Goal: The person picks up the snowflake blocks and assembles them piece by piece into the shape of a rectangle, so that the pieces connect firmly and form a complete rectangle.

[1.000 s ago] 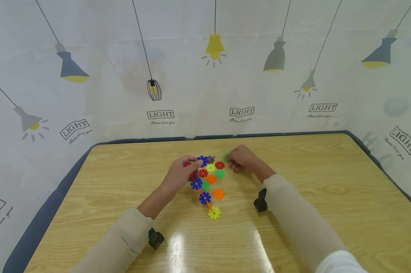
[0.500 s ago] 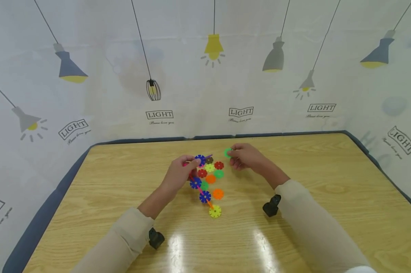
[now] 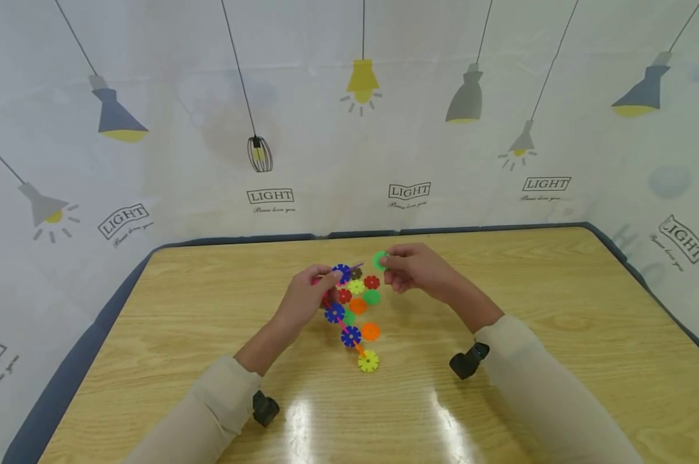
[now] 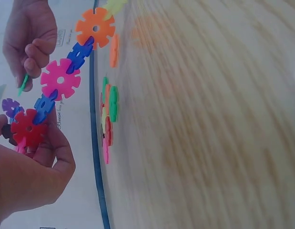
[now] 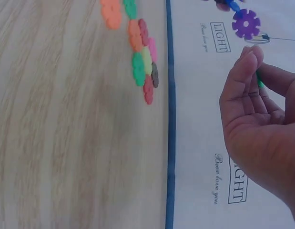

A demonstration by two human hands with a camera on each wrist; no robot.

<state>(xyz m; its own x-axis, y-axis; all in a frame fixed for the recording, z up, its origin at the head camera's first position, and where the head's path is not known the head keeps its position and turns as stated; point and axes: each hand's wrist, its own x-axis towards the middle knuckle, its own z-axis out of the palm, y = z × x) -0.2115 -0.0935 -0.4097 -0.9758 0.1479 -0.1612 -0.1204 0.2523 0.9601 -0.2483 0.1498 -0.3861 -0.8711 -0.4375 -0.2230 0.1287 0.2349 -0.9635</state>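
My left hand grips a chain of notched plastic discs joined edge to edge at angles. The chain's yellow disc is at the near end, and its purple disc is at the far end. Between them come orange, blue, pink and red discs; my left fingers curl round the part by the red disc. Across from it, my right hand pinches a single green disc between thumb and fingers. That green disc is held near the purple disc, apart from it. My right fingers hide part of it.
Several loose discs lie on the wooden table below the hands, among them an orange disc, a green one and a red one. A curtain printed with lamps stands behind the table.
My right hand rises slightly with the green disc, its forearm swinging to the right, then brings the disc a little left toward the chain. My left hand stays nearly still.
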